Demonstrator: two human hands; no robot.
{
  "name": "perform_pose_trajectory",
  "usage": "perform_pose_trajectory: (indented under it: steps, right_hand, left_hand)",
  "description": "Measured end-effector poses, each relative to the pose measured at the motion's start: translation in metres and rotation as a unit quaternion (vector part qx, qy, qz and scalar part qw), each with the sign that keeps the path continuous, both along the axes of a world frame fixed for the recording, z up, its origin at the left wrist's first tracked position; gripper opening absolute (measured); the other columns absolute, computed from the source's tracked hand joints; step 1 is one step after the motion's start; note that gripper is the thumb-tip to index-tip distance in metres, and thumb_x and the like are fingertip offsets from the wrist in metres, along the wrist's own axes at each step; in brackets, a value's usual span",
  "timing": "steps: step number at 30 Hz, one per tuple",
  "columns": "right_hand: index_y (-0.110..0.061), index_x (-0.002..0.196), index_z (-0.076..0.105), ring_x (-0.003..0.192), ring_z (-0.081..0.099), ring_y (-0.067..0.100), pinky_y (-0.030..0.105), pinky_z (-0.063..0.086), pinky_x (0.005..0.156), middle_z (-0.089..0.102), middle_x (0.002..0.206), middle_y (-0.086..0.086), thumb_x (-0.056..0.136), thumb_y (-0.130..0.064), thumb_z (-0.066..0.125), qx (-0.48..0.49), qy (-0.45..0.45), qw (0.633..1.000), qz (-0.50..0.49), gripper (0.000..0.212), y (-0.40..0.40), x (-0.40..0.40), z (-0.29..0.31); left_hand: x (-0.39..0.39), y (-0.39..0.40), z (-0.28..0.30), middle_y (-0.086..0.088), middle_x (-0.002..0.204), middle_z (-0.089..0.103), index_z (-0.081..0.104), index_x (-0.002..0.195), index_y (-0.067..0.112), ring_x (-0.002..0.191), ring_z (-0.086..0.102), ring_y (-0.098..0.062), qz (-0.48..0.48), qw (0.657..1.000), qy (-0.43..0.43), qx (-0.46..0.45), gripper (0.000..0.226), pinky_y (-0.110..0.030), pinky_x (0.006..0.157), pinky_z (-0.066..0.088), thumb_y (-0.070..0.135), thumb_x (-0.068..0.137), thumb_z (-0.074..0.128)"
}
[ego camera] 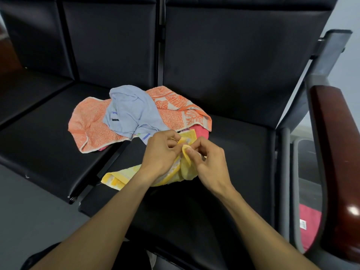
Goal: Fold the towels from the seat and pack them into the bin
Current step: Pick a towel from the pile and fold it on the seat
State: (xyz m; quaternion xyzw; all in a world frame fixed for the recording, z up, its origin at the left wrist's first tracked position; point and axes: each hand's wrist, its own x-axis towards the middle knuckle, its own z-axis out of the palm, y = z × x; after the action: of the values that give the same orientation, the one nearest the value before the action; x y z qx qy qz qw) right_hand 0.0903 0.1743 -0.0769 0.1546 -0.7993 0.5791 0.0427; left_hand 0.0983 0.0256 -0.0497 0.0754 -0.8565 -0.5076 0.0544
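Nearest us, our left hand (pixel 161 152) and right hand (pixel 208 162) both pinch corners of the yellow towel (pixel 116 179) on the seat (pixel 233 152), fingers curled: finding edges, fold not begun. Next we spread it flat. Beyond, orange towel (pixel 89 125) and blue towel (pixel 132 112) wait.

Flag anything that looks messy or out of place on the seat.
The blue towel lies crumpled on the orange towel, a pink towel poking out beneath. None are folded. Both hands pinch the bunched yellow towel.
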Motion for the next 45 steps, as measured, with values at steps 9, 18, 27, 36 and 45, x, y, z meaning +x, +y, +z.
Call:
perform_pose_trajectory:
  steps: [9,18,27,36,45]
  right_hand:
    - [-0.016,0.084,0.066,0.067,0.065,0.010,0.031,0.054,0.058,0.068,0.072,-0.005,0.094,-0.027,0.069,0.001,-0.014,0.998,-0.054,0.015,0.001,-0.006,-0.006]
    - [-0.017,0.083,0.067,0.067,0.066,0.012,0.038,0.055,0.061,0.068,0.072,-0.005,0.093,-0.028,0.070,0.019,-0.011,0.999,-0.041,0.016,0.003,-0.007,-0.006]
    - [-0.019,0.078,0.066,0.064,0.064,0.008,0.030,0.052,0.057,0.068,0.067,-0.008,0.093,-0.030,0.069,0.020,-0.009,0.999,-0.050,0.019,0.002,-0.007,-0.002]
    - [-0.018,0.061,0.053,0.051,0.048,0.022,0.035,0.036,0.053,0.052,0.052,0.001,0.094,-0.054,0.058,0.217,0.062,0.974,-0.016,0.049,0.021,-0.020,-0.005]
    - [-0.021,0.064,0.051,0.055,0.050,0.020,0.033,0.034,0.070,0.051,0.053,-0.005,0.095,-0.043,0.059,0.260,0.083,0.962,0.010,0.039,0.032,-0.027,-0.012]
  left_hand:
    - [0.002,0.002,0.001,0.004,0.070,0.074,0.071,0.091,0.014,0.070,0.069,-0.009,-0.053,0.998,0.002,-0.038,0.013,-0.033,0.078,0.056,0.015,0.098,0.061]
    - [0.001,0.001,0.000,0.008,0.078,0.071,0.074,0.097,0.009,0.072,0.064,0.003,-0.066,0.995,0.003,-0.068,0.015,-0.022,0.078,0.053,0.013,0.098,0.059]
    - [0.004,0.004,0.004,-0.012,0.071,0.068,0.065,0.084,0.008,0.063,0.059,-0.021,-0.083,0.997,0.009,-0.007,0.025,-0.034,0.067,0.051,0.027,0.098,0.059]
    - [0.002,-0.018,-0.001,-0.017,0.073,0.067,0.064,0.086,0.008,0.061,0.052,-0.016,-0.055,0.998,0.024,-0.024,0.016,-0.030,0.064,0.041,0.018,0.098,0.061]
    - [-0.002,-0.046,-0.010,-0.027,0.073,0.060,0.059,0.085,-0.001,0.059,0.045,-0.018,0.020,0.999,0.025,-0.005,0.027,-0.033,0.062,0.036,0.023,0.097,0.059]
